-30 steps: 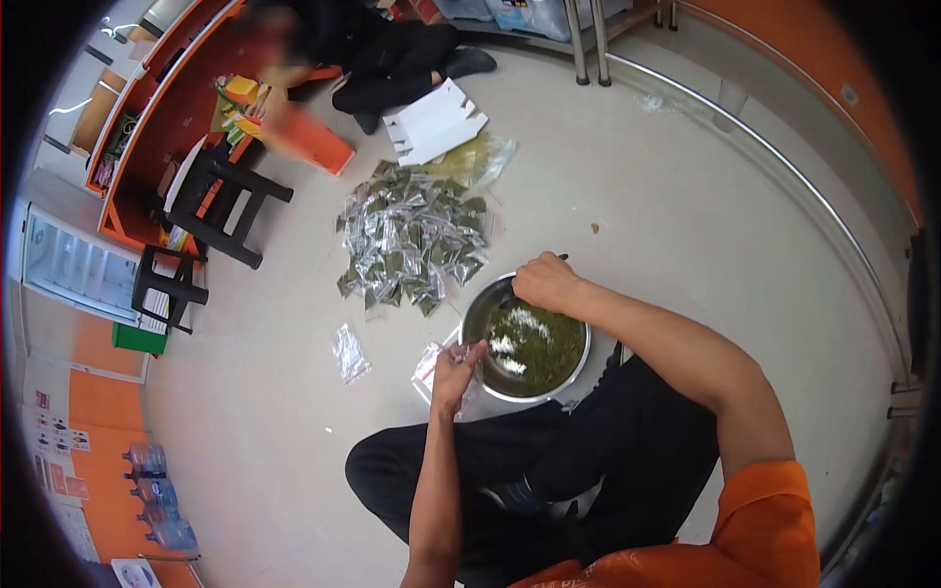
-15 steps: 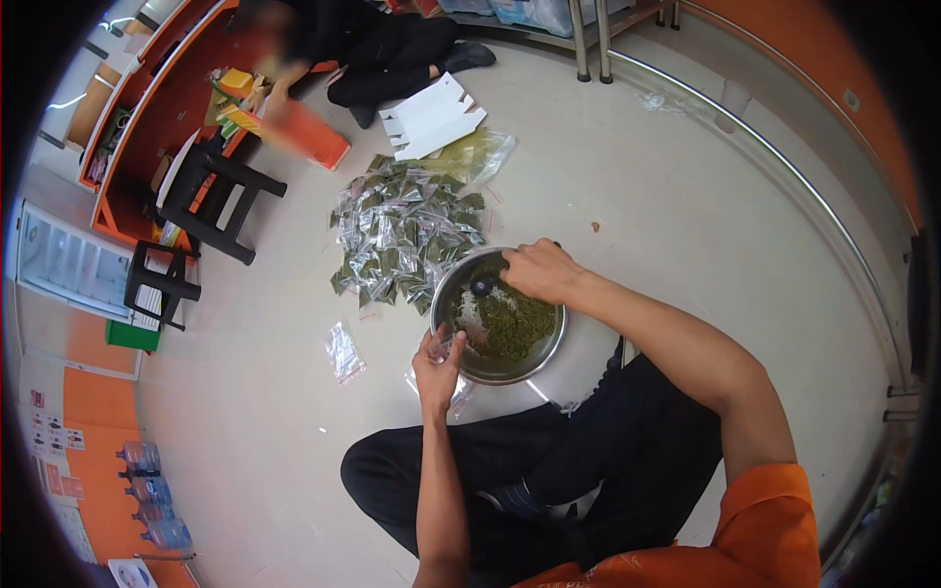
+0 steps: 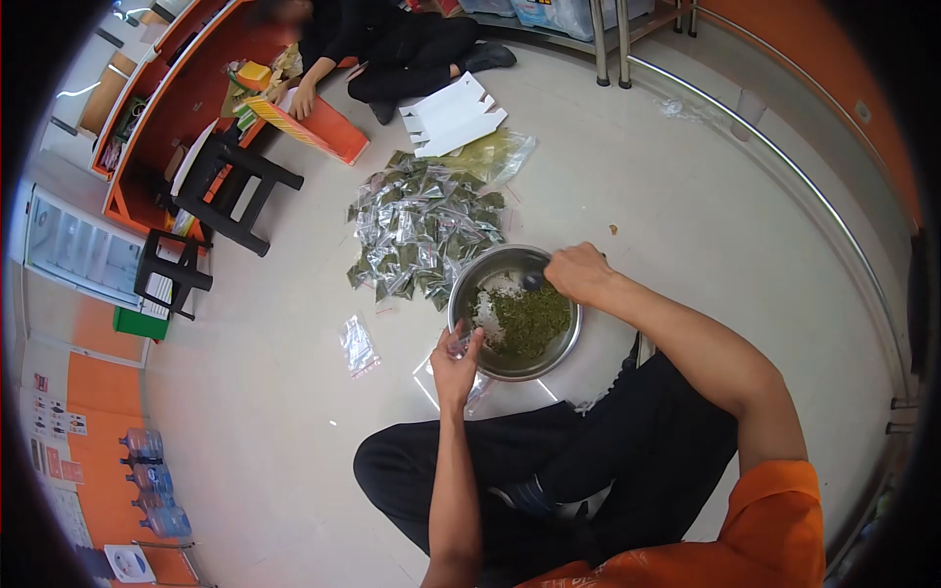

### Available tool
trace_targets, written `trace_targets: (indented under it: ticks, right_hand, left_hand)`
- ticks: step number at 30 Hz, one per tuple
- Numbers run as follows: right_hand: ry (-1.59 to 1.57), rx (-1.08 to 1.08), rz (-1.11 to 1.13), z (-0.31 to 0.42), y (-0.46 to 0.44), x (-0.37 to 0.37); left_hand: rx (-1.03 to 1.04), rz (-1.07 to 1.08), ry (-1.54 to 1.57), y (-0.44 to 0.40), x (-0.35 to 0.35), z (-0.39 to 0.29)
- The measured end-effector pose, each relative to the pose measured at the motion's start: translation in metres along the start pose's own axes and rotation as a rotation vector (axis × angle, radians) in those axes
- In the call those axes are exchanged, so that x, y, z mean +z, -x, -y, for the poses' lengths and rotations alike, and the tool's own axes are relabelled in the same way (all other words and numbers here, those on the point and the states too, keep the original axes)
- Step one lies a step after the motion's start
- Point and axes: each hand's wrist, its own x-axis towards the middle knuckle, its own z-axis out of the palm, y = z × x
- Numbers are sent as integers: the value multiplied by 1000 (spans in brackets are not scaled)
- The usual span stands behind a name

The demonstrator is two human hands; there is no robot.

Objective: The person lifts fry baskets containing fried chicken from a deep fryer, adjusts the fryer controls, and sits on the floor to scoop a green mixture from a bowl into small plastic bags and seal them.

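Observation:
A steel bowl (image 3: 505,259) on the floor before my crossed legs holds loose, chopped green leaves (image 3: 529,321). My right hand (image 3: 580,275) is closed over the bowl's far right rim, gripping a dark spoon (image 3: 532,280) whose head is inside the bowl. At the near left rim, my left hand (image 3: 455,370) pinches a small clear plastic bag (image 3: 460,344) between thumb and fingers. More clear bags (image 3: 477,394) lie partly under that hand. Beyond the bowl sits a heap of filled zip bags (image 3: 421,227) with green contents.
Loose clear bags (image 3: 360,346) lie left of the bowl. Behind the heap are a white cardboard sheet (image 3: 453,113) and a yellowish plastic bag (image 3: 500,157). Another person (image 3: 392,49) sits at the back, one hand on an orange box (image 3: 333,135). Black stools (image 3: 235,191) stand left.
The view has shifted, so the scene sits slightly further right. My right hand and the spoon have moved a little toward the bowl's right rim. The other person's hand now rests on the orange box.

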Motion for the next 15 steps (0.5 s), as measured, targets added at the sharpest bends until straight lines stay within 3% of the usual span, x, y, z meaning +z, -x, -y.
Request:
trace_targets:
  ticks: [2,5,8,15]
  right_hand:
    - [-42,4,194,1,7,-4]
    - [-104,-1,287,1,6,-13]
    - [-57,32,126,-3,5,-17]
    - [-169,22,439,-9,-1,19]
  left_hand:
    - [-63,-1,1,4,-3,-2]
    - [-52,5,-8,3,-2,-4]
    - [-2,-3,-24,0,-1,8]
    - [-49,0,-42,4,-2,-5]
